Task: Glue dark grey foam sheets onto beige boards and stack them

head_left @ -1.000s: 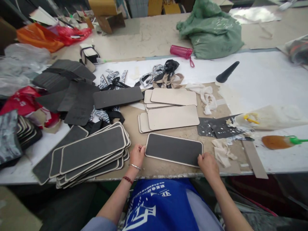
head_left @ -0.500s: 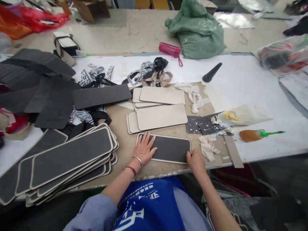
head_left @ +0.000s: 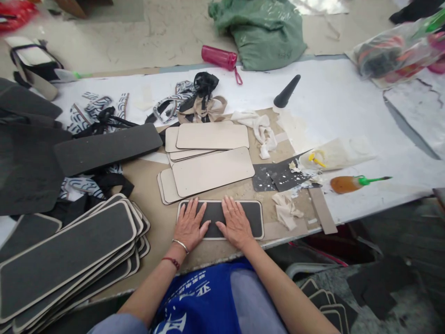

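A dark grey rounded panel with a beige border (head_left: 253,218) lies flat near the table's front edge. My left hand (head_left: 189,226) rests on its left part, palm down with fingers spread. On the middle of the same panel lies my right hand (head_left: 237,222), also flat and open. Just behind it are overlapping beige panels (head_left: 213,171) with rounded corners. A stack of similar dark, beige-edged panels (head_left: 69,255) stands to the left of my left hand. To the right sits a crumpled beige cloth (head_left: 287,210).
Further right lie a glue bottle with a green nozzle (head_left: 347,183), a clear bag with a yellow piece (head_left: 339,157) and a flat strip (head_left: 322,211). Behind are a black cone (head_left: 287,91), a pink bottle (head_left: 219,57), a green sack (head_left: 266,35) and patterned straps (head_left: 93,111).
My right hand has moved left from the panel's right edge and now lies flat on its surface. The view has shifted. My left hand stays on the panel.
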Tool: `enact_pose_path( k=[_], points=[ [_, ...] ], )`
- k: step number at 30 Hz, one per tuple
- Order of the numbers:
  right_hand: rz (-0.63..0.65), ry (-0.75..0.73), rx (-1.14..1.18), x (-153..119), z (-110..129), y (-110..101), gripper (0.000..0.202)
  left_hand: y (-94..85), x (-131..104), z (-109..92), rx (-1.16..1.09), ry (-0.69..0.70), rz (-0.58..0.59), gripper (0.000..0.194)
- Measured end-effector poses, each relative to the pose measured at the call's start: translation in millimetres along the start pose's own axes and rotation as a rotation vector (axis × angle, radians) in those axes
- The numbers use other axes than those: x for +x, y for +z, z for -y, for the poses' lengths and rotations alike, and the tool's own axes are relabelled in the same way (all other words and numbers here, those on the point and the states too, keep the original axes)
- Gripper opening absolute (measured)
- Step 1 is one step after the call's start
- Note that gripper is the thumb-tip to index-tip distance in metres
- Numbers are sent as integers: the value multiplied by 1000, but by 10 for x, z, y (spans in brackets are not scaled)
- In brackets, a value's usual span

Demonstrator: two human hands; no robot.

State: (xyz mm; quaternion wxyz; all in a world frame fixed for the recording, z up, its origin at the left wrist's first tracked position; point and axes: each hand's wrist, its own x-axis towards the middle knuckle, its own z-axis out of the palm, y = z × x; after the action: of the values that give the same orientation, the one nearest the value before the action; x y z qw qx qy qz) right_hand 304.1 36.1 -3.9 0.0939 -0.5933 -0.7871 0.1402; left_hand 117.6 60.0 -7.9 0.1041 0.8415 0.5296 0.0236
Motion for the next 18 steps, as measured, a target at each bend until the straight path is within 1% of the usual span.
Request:
enact_pose_path(
  k=[4,7,11,13,15,16,17,18],
  points=[
    [-21,90,-79,-186,-372,-93,67,-21,13,-14,-4,-11,10,56],
    [-74,137,-155,-247,-521,-88,68,-35,12,-24,-2,-12,2,56],
    [-128,193,-243,-319,-623,-93,61,-41,13,-25,-38,-22,-15,56],
    [-165,285,-287,-376,-648,-139,58,-48,11,-16,-88,-16,-26,56],
    [-170,381,-311,-433,-646,-209,53,-64,-13,-9,-171,-20,-62,56],
    [-154,418,-311,-453,-635,-247,50,-74,-38,-10,-225,-47,-102,55],
    [-134,449,-304,-464,-617,-283,47,-83,-71,-14,-286,-104,-156,54],
    [-116,480,-294,-464,-596,-314,44,-88,-112,-21,-351,-192,-221,53]
  ],
)
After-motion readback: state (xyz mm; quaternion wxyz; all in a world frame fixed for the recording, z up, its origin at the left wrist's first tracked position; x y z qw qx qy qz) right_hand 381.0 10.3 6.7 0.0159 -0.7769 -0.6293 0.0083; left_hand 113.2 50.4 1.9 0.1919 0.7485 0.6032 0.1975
